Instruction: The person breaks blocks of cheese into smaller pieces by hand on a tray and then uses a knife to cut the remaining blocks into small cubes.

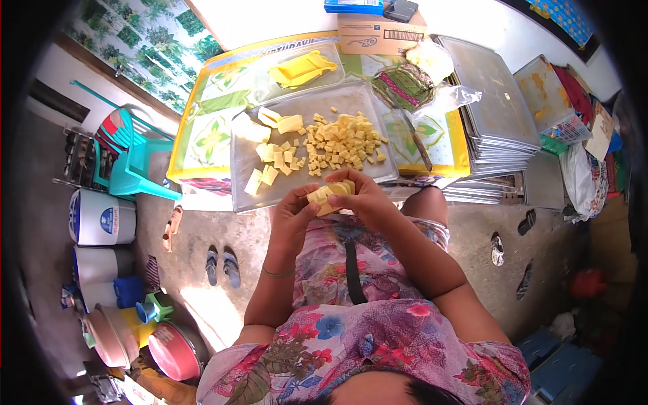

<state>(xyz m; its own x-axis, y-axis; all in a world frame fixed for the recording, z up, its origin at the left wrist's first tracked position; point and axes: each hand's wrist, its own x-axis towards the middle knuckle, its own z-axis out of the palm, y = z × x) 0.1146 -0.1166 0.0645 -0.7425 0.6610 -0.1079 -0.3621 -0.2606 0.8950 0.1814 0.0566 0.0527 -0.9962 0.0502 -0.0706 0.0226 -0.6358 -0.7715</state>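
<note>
My left hand [295, 212] and my right hand [368, 202] are closed around a pale yellow block of what looks like cheese [322, 196], scored or cut into pieces. They hold it just over the near edge of a metal tray [246, 192]. On the tray lies a heap of small cheese cubes [344, 140]. To its left are larger chunks [277, 156] and thick slabs [251, 129]. A knife [420, 145] rests to the right of the tray, on the tablecloth.
Behind the tray, a clear container [331, 74] holds a yellow sheet [302, 69]. A crocheted cloth [403, 88] and a plastic bag [455, 99] lie at the right. Stacked metal trays [496, 101] stand beyond them. A teal chair [138, 158] is at the left.
</note>
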